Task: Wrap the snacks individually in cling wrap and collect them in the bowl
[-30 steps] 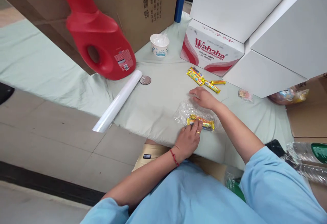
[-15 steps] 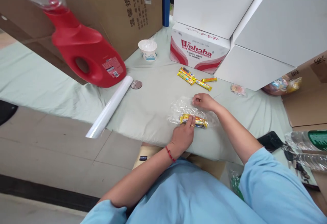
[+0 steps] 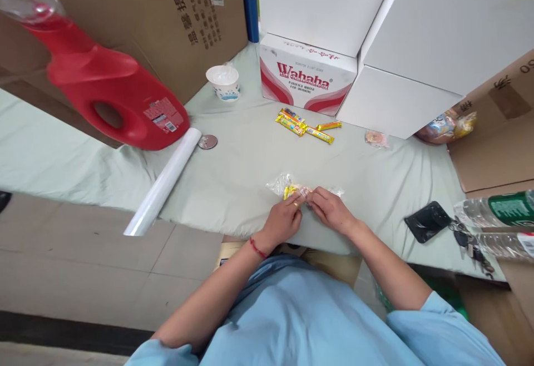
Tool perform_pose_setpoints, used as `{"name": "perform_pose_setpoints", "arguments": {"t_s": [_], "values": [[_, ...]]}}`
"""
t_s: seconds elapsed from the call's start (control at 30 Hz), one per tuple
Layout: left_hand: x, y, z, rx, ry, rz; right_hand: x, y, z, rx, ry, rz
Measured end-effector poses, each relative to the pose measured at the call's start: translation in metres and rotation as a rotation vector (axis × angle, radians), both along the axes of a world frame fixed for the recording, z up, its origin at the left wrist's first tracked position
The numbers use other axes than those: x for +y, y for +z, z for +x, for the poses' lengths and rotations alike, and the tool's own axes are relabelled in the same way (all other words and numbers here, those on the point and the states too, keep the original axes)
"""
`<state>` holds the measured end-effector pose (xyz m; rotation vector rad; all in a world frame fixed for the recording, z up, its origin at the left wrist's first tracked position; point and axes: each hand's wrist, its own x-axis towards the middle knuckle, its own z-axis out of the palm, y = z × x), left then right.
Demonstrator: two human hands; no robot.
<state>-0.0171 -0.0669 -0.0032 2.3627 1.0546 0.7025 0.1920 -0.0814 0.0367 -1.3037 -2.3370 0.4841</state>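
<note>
Close to the table's front edge, yellow snack packets [image 3: 288,191] lie in clear plastic film [image 3: 278,184], largely covered by my fingers. My left hand [image 3: 284,220] is closed over their left part, its fingers pressing down on them. Touching it from the right, my right hand [image 3: 329,209] is closed too, its fingertips gathering the film over the packets. A bit of film sticks out on each side of the hands. Farther back on the cloth are several loose yellow packets [image 3: 292,123].
At left a red jug [image 3: 125,93] stands beside a roll of clear film [image 3: 164,182] and a round metal disc [image 3: 207,142]. Behind are a paper cup [image 3: 224,83] and a Wahaha carton [image 3: 307,79]. A black phone [image 3: 428,221], keys [image 3: 462,238] and plastic bottles [image 3: 481,211] lie right.
My right hand has come down toward my left hand, folding the film over the packets. The packets are now mostly covered. The view has shifted slightly to the right.
</note>
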Motion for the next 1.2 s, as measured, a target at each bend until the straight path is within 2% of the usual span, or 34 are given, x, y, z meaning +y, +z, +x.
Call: {"name": "perform_pose_setpoints", "arguments": {"t_s": [0.1, 0.17, 0.23, 0.3, 0.37, 0.4, 0.5, 0.6, 0.7, 0.83, 0.97, 1.07, 1.2], "values": [[0.005, 0.000, -0.011, -0.235, -0.004, -0.167, -0.003, -0.008, -0.006, -0.050, -0.043, 0.015], [0.006, 0.003, -0.019, -0.409, 0.086, -0.307, -0.005, -0.011, -0.012, -0.122, -0.084, 0.018], [0.007, 0.007, -0.029, -0.555, 0.292, -0.390, -0.008, -0.014, -0.016, -0.194, -0.112, 0.029], [0.011, 0.011, -0.039, -0.601, 0.584, -0.359, -0.011, -0.016, -0.021, -0.251, -0.120, 0.047], [0.017, 0.014, -0.046, -0.496, 0.802, -0.269, -0.013, -0.017, -0.024, -0.292, -0.119, 0.061], [0.020, 0.015, -0.047, -0.402, 0.853, -0.235, -0.014, -0.017, -0.026, -0.308, -0.119, 0.066], [0.028, 0.019, -0.036, -0.106, 0.815, -0.236, -0.016, -0.018, -0.031, -0.330, -0.136, 0.082], [0.035, 0.026, -0.015, 0.034, 0.758, -0.252, -0.017, -0.018, -0.034, -0.327, -0.155, 0.075], [0.041, 0.032, -0.005, 0.044, 0.708, -0.295, -0.017, -0.018, -0.033, -0.316, -0.149, 0.057], [0.042, 0.038, -0.007, -0.086, 0.604, -0.405, -0.017, -0.020, -0.031, -0.270, -0.133, 0.053], [0.023, 0.040, 0.007, -0.125, 0.555, -0.182, -0.016, -0.025, -0.033, -0.178, -0.123, 0.064], [0.005, 0.037, 0.025, -0.035, 0.460, -0.024, -0.016, -0.030, -0.035, -0.084, -0.168, 0.082], [-0.012, 0.025, 0.031, 0.093, 0.354, 0.090, -0.023, -0.027, -0.034, 0.072, -0.154, 0.035]]}}
